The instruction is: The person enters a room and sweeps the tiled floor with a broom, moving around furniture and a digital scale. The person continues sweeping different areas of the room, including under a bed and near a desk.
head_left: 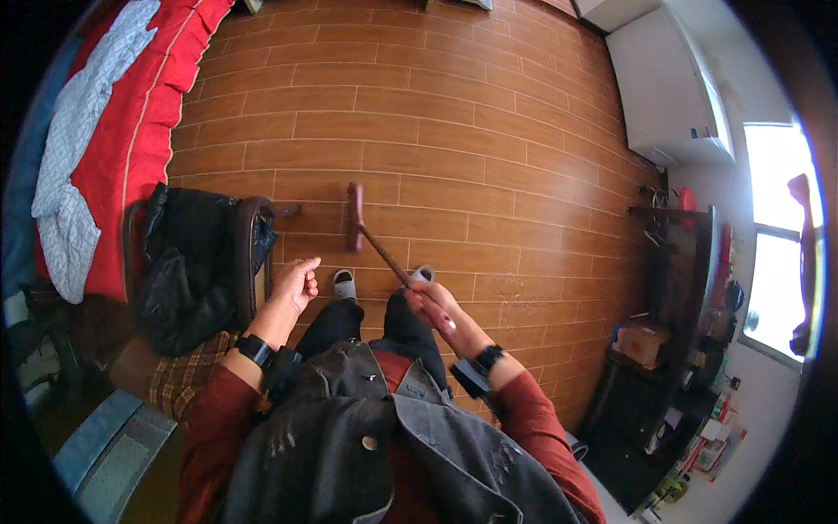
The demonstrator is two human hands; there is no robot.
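My right hand (431, 304) is closed around the upper handle of a reddish-brown long-handled floor tool (384, 254). A narrow crossbar head (355, 217) sits at its far end, low over the floor ahead of my feet. Whether it is a broom or a squeegee, I cannot tell. Empty, my left hand (299, 281) hovers near the chair's edge with its fingers curled in. A dark padded chair (253, 253) stands left of it, with a black jacket or bag (188, 271) draped over it.
Brown wood-look tiles (419, 131) cover the floor. A bed with a red cover (144, 131) lines the left side. At the right are a white cabinet (668, 83) and a dark shelf unit (628, 419) holding a cardboard box (642, 343). Small wet-looking marks (519, 295) dot the floor.
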